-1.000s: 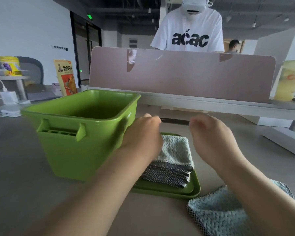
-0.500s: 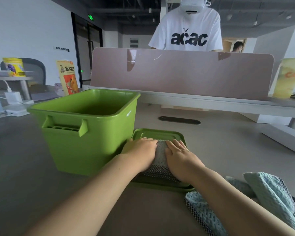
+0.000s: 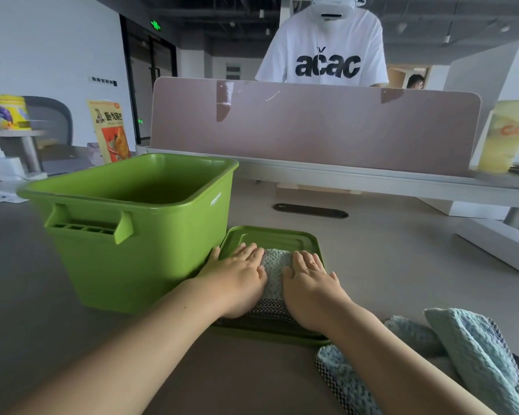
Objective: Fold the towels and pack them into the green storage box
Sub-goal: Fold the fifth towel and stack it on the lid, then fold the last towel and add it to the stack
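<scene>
The green storage box [image 3: 138,235] stands open on the table, left of centre, and nothing shows inside it from here. Right beside it lies its green lid [image 3: 270,238], upside down like a tray. A stack of folded towels [image 3: 277,272], pale blue on top with dark checked edges, sits on the lid. My left hand [image 3: 238,277] lies on the stack's left side and my right hand [image 3: 310,283] on its right side, fingers stretched forward. An unfolded pale blue towel [image 3: 462,354] lies crumpled at the lower right, beside my right forearm.
A pink desk divider [image 3: 312,124] runs across the back, with a person in a white T-shirt [image 3: 327,46] standing behind it. A yellow drink cup [image 3: 505,136] stands far right, a snack bag [image 3: 110,130] and a yellow tin [image 3: 8,112] far left. A white box [image 3: 498,244] lies right.
Both hands came down from above the stack and now rest on either side of the folded towels. They have spread slightly apart, showing more of the top towel.
</scene>
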`<act>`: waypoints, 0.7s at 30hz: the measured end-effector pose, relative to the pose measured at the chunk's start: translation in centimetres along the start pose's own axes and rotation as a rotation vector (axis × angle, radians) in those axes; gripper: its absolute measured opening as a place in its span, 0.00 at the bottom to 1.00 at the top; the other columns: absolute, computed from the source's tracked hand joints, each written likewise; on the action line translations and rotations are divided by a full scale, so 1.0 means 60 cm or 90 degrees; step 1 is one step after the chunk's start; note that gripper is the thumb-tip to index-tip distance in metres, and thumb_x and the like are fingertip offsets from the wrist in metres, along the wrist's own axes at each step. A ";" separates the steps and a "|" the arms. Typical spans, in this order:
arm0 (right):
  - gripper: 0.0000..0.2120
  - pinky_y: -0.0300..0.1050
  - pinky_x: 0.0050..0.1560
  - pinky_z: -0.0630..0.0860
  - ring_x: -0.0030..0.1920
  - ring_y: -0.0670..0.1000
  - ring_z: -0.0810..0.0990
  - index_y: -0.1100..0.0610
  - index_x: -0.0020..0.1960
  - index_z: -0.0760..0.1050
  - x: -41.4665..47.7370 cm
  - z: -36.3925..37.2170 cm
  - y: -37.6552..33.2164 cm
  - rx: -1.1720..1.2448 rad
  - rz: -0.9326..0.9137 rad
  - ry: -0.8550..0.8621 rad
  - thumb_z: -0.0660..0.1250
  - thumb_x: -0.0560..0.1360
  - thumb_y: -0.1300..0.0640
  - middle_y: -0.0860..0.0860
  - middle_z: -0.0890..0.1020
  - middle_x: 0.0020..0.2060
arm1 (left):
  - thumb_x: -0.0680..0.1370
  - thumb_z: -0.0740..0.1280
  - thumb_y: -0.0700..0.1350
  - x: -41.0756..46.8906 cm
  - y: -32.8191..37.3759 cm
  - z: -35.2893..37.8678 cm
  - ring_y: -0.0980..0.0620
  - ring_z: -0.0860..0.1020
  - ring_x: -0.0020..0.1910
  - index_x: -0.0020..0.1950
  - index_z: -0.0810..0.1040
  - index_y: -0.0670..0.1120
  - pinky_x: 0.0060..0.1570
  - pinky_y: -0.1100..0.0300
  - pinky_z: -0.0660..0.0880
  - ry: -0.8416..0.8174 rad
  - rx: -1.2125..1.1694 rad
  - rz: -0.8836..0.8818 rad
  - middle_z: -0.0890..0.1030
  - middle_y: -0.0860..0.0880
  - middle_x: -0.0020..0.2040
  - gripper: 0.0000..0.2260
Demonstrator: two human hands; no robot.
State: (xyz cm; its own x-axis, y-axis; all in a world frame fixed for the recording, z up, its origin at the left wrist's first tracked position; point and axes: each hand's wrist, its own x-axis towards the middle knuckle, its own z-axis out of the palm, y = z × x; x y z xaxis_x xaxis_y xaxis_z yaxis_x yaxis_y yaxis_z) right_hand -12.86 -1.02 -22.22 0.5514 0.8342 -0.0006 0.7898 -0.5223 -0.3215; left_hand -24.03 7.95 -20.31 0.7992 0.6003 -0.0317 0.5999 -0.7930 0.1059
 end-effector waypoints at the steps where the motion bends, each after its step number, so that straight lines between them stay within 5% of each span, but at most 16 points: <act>1: 0.26 0.56 0.75 0.43 0.78 0.51 0.42 0.57 0.78 0.45 -0.001 0.000 -0.001 0.012 0.005 -0.002 0.42 0.81 0.52 0.51 0.48 0.78 | 0.82 0.42 0.48 -0.005 0.003 -0.002 0.54 0.42 0.77 0.78 0.43 0.48 0.74 0.44 0.41 -0.006 -0.002 0.004 0.42 0.51 0.79 0.24; 8: 0.27 0.60 0.74 0.38 0.77 0.51 0.39 0.53 0.78 0.43 -0.009 -0.034 -0.004 -0.001 0.003 -0.088 0.43 0.81 0.50 0.49 0.42 0.78 | 0.82 0.41 0.48 -0.014 0.024 -0.025 0.51 0.46 0.77 0.78 0.48 0.44 0.73 0.42 0.45 -0.014 0.108 -0.019 0.48 0.48 0.79 0.24; 11: 0.24 0.61 0.74 0.45 0.77 0.53 0.50 0.53 0.76 0.54 -0.048 -0.064 0.017 0.037 -0.007 0.006 0.46 0.81 0.48 0.50 0.55 0.77 | 0.83 0.44 0.47 -0.025 0.039 -0.041 0.48 0.52 0.77 0.75 0.57 0.42 0.73 0.42 0.49 0.083 0.138 0.007 0.57 0.45 0.77 0.22; 17: 0.21 0.48 0.67 0.66 0.67 0.56 0.69 0.53 0.69 0.69 -0.146 -0.108 0.129 0.104 0.109 0.153 0.59 0.77 0.56 0.52 0.71 0.69 | 0.78 0.56 0.35 -0.064 0.119 -0.053 0.47 0.57 0.75 0.71 0.67 0.43 0.74 0.48 0.51 0.204 0.075 0.116 0.64 0.44 0.74 0.21; 21: 0.19 0.47 0.63 0.68 0.63 0.58 0.72 0.54 0.63 0.75 -0.194 -0.120 0.189 0.134 0.184 0.259 0.62 0.73 0.60 0.55 0.74 0.64 | 0.79 0.59 0.43 -0.084 0.195 -0.032 0.46 0.75 0.60 0.62 0.78 0.47 0.59 0.54 0.72 0.264 -0.050 0.220 0.77 0.48 0.61 0.14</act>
State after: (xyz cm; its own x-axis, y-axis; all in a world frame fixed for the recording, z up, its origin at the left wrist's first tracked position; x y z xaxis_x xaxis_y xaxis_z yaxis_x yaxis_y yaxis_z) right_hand -8.40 -17.91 -19.02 0.8307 0.5041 0.2364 0.5429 -0.6388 -0.5451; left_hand -21.11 -4.12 -17.04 0.8578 0.3091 0.4106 0.2873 -0.9508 0.1156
